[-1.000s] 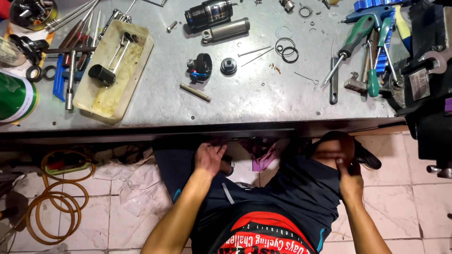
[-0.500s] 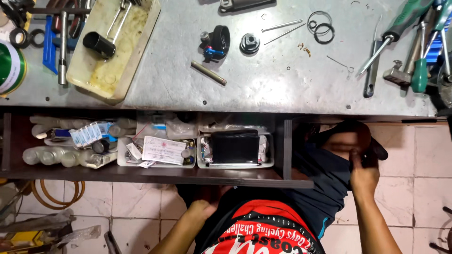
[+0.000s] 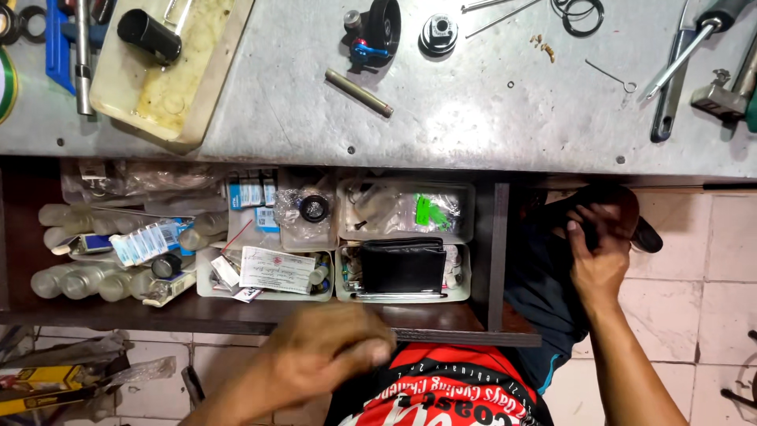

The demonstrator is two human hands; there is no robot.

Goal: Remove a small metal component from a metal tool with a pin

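A wooden drawer (image 3: 489,260) stands pulled out under the grey metal workbench (image 3: 489,118). Clear plastic trays inside it hold a black wallet-like case (image 3: 403,266), small bags with a green tag (image 3: 426,211), a black ring (image 3: 314,208), paper slips and several clear bottles (image 3: 79,280). My left hand (image 3: 327,351) is blurred at the drawer's front edge, fingers curled, with nothing visible in it. My right hand (image 3: 599,252) grips a dark rounded object (image 3: 623,209) beside the drawer's right side, under the bench edge.
On the bench lie a cream tray (image 3: 169,95) with a black socket, a black and blue part (image 3: 377,31), a metal pin (image 3: 359,92), a round nut, rings, wrenches and screwdrivers. Tiled floor shows at right, with clutter at lower left.
The drawer has come out further, showing more trays and bottles. My left hand moved from under the bench to the drawer's front edge. My right hand has stayed on the dark object.
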